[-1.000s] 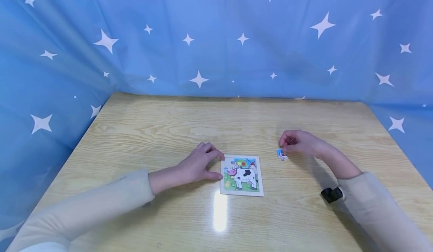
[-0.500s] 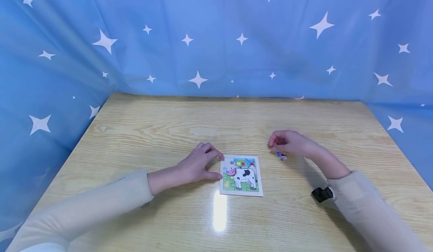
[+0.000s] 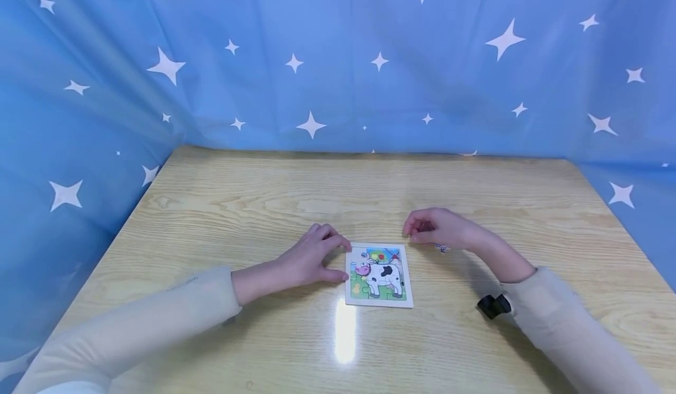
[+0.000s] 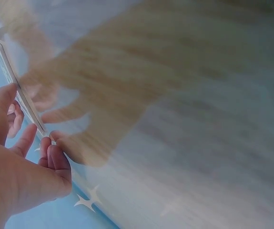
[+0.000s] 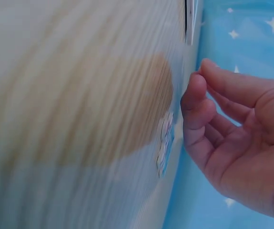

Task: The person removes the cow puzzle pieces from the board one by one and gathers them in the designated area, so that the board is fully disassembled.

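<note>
A square puzzle board [image 3: 380,303] with a cow picture lies flat on the table; its upper left part looks pale and bare. My left hand [image 3: 303,259] touches the board's left side, index fingertip at the upper corner and thumb lower down. In the left wrist view the left hand [image 4: 29,176] meets the board's thin edge [image 4: 25,98]. My right hand [image 3: 440,228] hovers just beyond the board's upper right corner, fingers loosely curled. Nothing shows between the fingers of the right hand [image 5: 232,129]. A puzzle piece [image 3: 442,248] lies on the table, partly covered by that hand.
The wooden table [image 3: 274,188] ends at a blue curtain [image 3: 253,77] with white stars at the back and sides. A bright light reflection lies on the tabletop in front of the board. A black band sits at the right sleeve's cuff [image 3: 493,306].
My right hand has moved left from beside the puzzle piece toward the board, passing over the piece, which stays in place. The left hand and the board have not moved.
</note>
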`<act>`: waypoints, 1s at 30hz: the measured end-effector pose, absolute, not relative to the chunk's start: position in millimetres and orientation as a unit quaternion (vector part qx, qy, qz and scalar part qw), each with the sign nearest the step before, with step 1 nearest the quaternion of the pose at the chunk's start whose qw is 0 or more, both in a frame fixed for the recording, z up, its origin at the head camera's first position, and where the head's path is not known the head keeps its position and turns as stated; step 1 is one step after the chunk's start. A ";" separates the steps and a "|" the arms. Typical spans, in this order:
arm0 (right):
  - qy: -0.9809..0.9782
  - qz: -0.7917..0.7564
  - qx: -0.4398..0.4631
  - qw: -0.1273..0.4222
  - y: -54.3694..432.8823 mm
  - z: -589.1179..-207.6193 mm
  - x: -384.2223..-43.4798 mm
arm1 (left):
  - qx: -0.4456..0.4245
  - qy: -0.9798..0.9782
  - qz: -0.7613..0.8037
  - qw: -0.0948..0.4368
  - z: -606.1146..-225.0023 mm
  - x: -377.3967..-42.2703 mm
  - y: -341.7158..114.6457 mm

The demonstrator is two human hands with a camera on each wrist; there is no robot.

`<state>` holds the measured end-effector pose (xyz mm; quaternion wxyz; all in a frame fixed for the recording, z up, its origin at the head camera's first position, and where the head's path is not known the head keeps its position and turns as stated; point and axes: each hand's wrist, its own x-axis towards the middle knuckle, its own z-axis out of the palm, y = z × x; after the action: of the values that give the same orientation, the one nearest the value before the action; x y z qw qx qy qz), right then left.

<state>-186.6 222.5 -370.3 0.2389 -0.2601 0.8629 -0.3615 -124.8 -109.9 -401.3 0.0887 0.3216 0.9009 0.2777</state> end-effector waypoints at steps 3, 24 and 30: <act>0.857 -0.367 -0.265 0.246 217.7 -370.1 -185.6 | 0.326 0.899 0.277 0.089 -401.8 -125.4 -109.6; 0.831 -0.359 -0.320 0.280 185.7 -368.1 -186.6 | 0.323 0.898 0.287 0.082 -399.5 -126.6 -112.6; 0.825 -0.347 -0.338 0.292 180.8 -370.5 -186.5 | 0.320 0.897 0.291 0.087 -403.7 -126.9 -109.6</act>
<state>-186.5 180.8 -370.5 0.2918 -0.3379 0.8246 -0.3473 -126.9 -109.6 -403.7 0.0872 0.3204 0.8972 0.2913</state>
